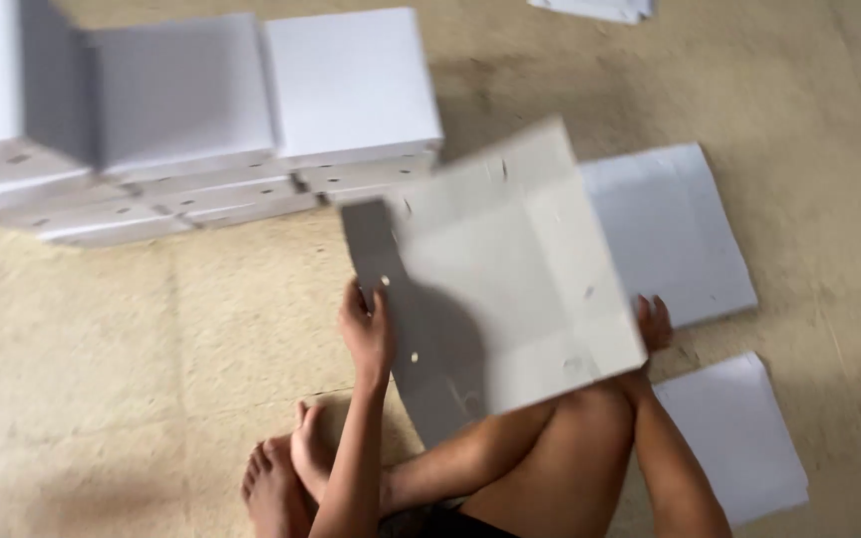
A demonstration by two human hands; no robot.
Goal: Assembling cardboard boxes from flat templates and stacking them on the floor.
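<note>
I hold a flat grey-white cardboard box blank [510, 269] with creases and small holes, tilted above my crossed legs. My left hand [367, 327] grips its left flap, which bends down and looks darker. My right hand [653, 321] holds the blank's right lower edge, with only the fingertips showing past the card. The blank is blurred.
Stacks of assembled white boxes [251, 110] stand at the back left on the beige floor. Flat white blanks lie to my right [675, 229] and near my right knee [739, 433]. More sheets [600, 8] lie at the top edge. My bare feet [286, 478] rest at the bottom.
</note>
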